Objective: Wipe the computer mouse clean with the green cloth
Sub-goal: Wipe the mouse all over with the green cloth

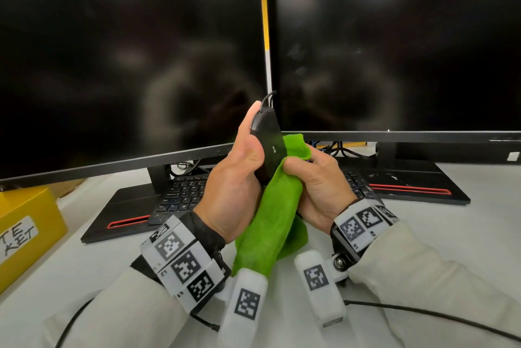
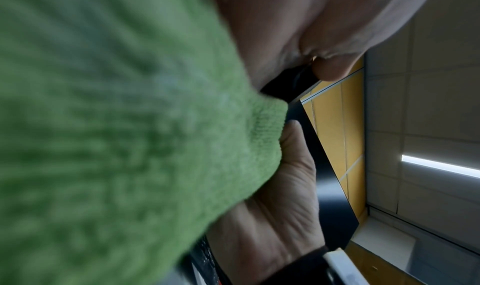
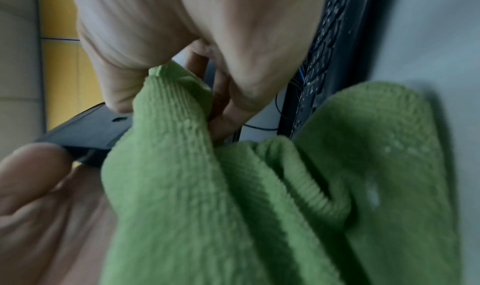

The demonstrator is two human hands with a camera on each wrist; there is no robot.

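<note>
My left hand grips a black wired computer mouse, held upright above the desk with its flat underside toward me and its cable at the top. My right hand grips the green cloth and presses it against the mouse's right side. The rest of the cloth hangs down between my wrists. In the left wrist view the cloth fills the left half, and a corner of the mouse shows under my thumb. In the right wrist view the cloth covers one end of the mouse.
Two dark monitors stand close behind my hands. A black keyboard lies under them between the two stands. A yellow box sits at the left on the white desk. A black cable runs at lower right.
</note>
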